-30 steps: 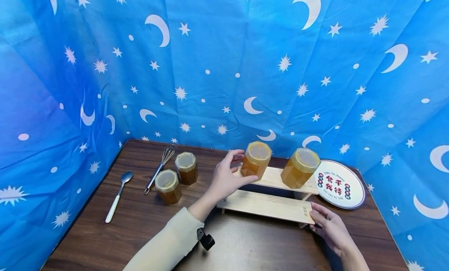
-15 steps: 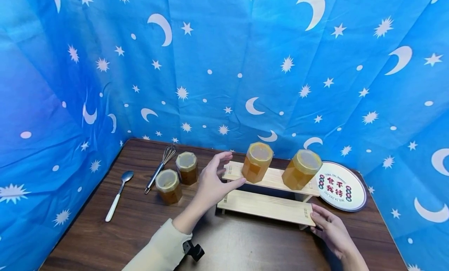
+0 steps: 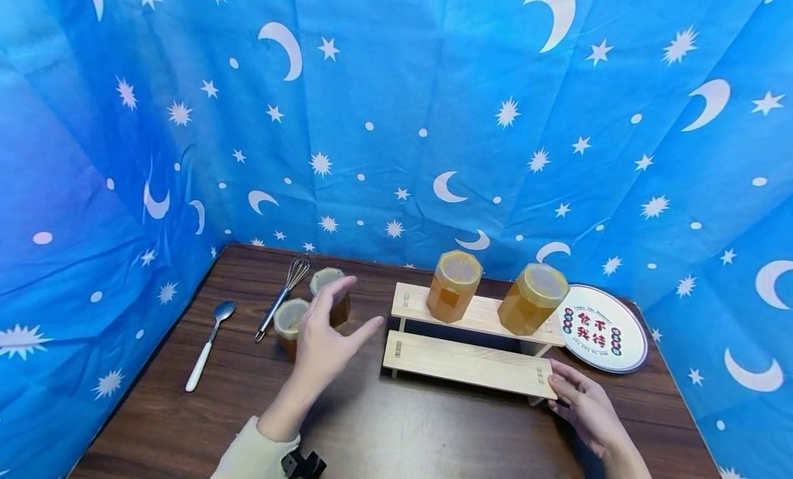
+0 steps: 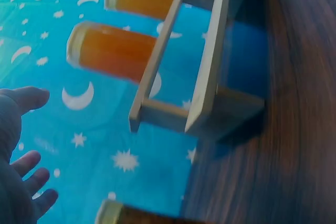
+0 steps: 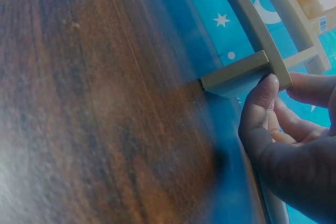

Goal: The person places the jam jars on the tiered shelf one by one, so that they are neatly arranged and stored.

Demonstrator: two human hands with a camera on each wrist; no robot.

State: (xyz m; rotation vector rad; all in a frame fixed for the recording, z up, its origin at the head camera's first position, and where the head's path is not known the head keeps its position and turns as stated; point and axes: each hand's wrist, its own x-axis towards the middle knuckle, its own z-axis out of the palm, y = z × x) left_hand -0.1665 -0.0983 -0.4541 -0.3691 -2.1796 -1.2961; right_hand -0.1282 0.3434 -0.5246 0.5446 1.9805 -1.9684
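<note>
Wooden table [image 3: 186, 424]; left hand [image 3: 322, 341] spread above jars [image 3: 297, 321]; right hand [image 3: 585, 407] seemingly steadying rack [image 3: 464, 362].

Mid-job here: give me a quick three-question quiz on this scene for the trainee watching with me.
1. Count: how many jars stand on the upper step of the wooden stand?
2. True or false: the left hand grips a jar.
3. Choose: what does the right hand touch? A) the plate B) the stand's lower right end C) the spoon

Key
1. Two: the left jar on the stand and the right jar on the stand. Two smaller jars sit on the table by the whisk.
2. False: it hovers open, fingers spread, in front of the smaller jars.
3. B.
</note>
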